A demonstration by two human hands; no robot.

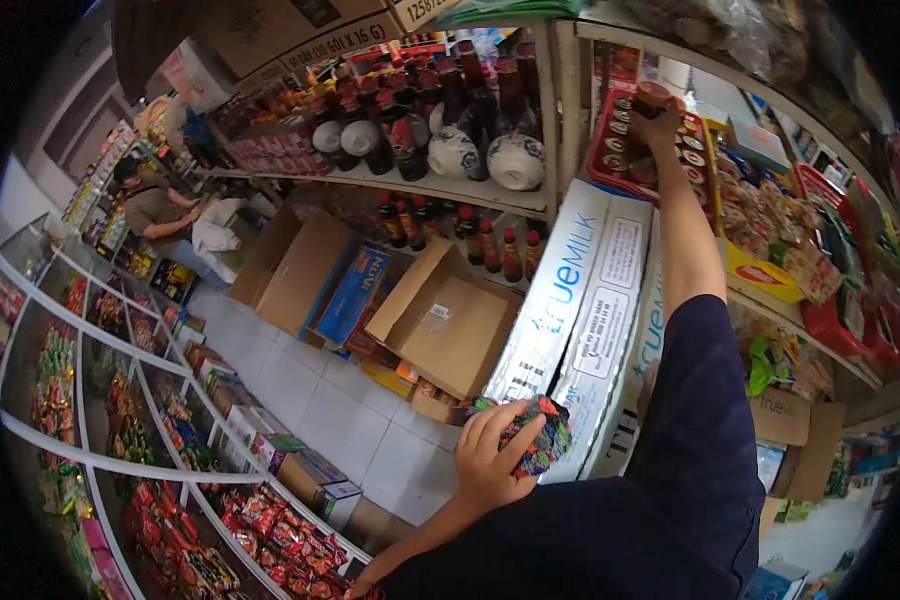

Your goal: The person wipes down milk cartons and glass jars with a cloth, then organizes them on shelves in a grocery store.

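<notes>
My left hand (490,455) is held low in front of me and grips a small multicoloured packet (540,437) against my dark shirt. My right arm reaches far up to a shelf, and my right hand (658,122) is closed on a dark jar with a brown lid (652,98). That jar is at the edge of a red tray (600,150) filled with several similar lidded jars.
Sauce bottles (440,90) and white ceramic jugs (515,160) fill the upper shelf. Open cardboard boxes (450,325) and tall milk cartons (580,300) stand on the tiled floor (320,400). White wire racks of snacks (120,400) line the left. Another person (155,210) works far down the aisle.
</notes>
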